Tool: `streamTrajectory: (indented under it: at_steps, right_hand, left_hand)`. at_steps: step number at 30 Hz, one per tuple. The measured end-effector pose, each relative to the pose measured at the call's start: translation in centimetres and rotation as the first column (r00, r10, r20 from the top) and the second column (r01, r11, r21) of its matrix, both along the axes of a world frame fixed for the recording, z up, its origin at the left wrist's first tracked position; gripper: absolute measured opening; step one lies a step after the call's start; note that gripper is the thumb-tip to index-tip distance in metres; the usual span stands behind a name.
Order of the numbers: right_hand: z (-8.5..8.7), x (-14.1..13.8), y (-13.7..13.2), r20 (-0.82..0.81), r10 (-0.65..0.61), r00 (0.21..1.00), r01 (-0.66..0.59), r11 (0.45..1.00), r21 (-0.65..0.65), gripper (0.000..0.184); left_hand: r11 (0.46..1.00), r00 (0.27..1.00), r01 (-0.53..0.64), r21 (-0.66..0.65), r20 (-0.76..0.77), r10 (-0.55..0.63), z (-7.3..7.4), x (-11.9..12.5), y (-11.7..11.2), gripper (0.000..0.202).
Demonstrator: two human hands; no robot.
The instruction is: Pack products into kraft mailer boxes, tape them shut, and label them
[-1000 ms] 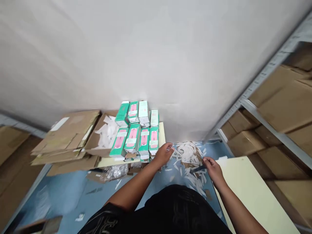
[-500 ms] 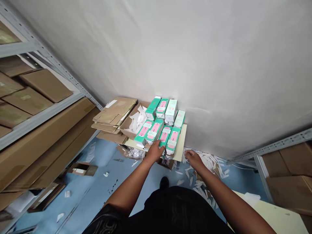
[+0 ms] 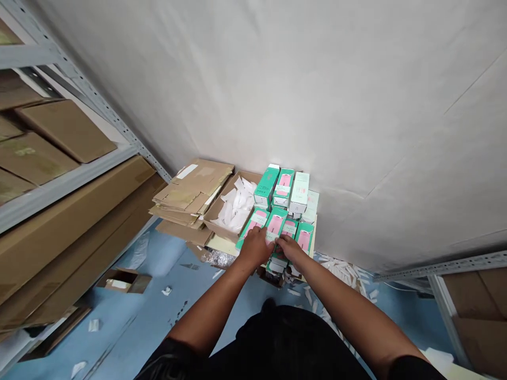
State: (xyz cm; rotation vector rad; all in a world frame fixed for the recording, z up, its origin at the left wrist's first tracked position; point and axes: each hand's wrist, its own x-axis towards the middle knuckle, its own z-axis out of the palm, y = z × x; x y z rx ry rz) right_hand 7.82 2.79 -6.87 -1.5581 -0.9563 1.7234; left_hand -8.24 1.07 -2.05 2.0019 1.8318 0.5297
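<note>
- Standing at the far left, a grey metal shelf (image 3: 89, 168) bears brown cartons (image 3: 67, 129).
- On the blue floor (image 3: 158, 316) beside it lies a small open box (image 3: 124, 282), with white scraps scattered nearby.
- Flattened cardboard (image 3: 196, 184) is stacked next, reaching past the edge of a pale yellow table (image 3: 217, 244).
- An open carton (image 3: 219, 230) stands against that stack, filled with white pieces (image 3: 236, 207).
- The left hand (image 3: 255, 247) lies over the near ends of the front boxes, fingers curled; whether it truly grips is hard to tell.
- Just right of it, a green-and-pink box (image 3: 276, 217) sits in the front row on the table, its near end between both hands.
- The right hand (image 3: 290, 249) bends its fingers close to that end; its grip cannot be told.
- Behind, more green boxes (image 3: 266, 186) stand near the wall (image 3: 317, 105).
- White strips (image 3: 343, 268) litter the floor farther right.
</note>
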Motion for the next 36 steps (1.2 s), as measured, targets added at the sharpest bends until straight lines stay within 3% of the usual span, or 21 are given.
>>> streamTrajectory:
  at_steps: [4,9,13,17,22,26,31,34,36]
  right_hand:
    - [0.5,-1.6,-1.3,-0.128,-0.112,0.985,0.129,0.983,0.134,0.035]
    - [2.1,-2.3,-3.4,-0.275,-0.236,0.932,0.260,0.964,0.055,0.038]
    - [3.2,-2.5,-4.4,-0.248,-0.287,0.925,0.322,0.940,0.112,0.039]
    - [4.9,-2.5,-5.4,-0.302,-0.278,0.912,0.333,0.931,0.147,0.039]
    - [7.3,-1.1,-7.1,-0.301,-0.357,0.884,0.420,0.890,0.177,0.037]
    - [8.0,1.9,-9.5,-0.277,-0.419,0.864,0.487,0.836,0.254,0.042]
    - [7.4,8.7,-13.9,-0.181,-0.530,0.829,0.559,0.772,0.302,0.048]
    - [6.7,14.6,-17.3,-0.159,-0.640,0.752,0.659,0.720,0.218,0.049]
    - [6.2,18.9,-20.1,-0.197,-0.701,0.685,0.724,0.684,0.084,0.050]
  left_hand:
    - [0.999,0.985,0.052,-0.009,0.166,-0.050,0.6,-0.1,0.6,0.056]
    - [0.995,0.919,0.092,0.025,0.382,-0.094,1.6,-0.6,0.7,0.052]
    - [1.000,0.851,0.024,-0.004,0.525,-0.018,1.1,-1.6,-0.3,0.040]
    - [0.990,0.756,-0.059,-0.124,0.642,0.125,0.5,-2.4,-1.1,0.050]
    - [0.981,0.733,0.065,-0.185,0.676,0.079,2.2,-0.8,-1.7,0.051]
    - [0.938,0.675,0.230,-0.260,0.737,0.039,3.8,2.6,-2.3,0.058]
    - [0.782,0.477,0.483,-0.393,0.868,0.141,4.5,9.9,-4.4,0.062]
    - [0.739,0.375,0.554,-0.383,0.908,0.190,4.1,16.2,-6.8,0.054]
    - [0.688,0.360,0.601,-0.407,0.906,0.222,3.7,20.8,-9.0,0.049]
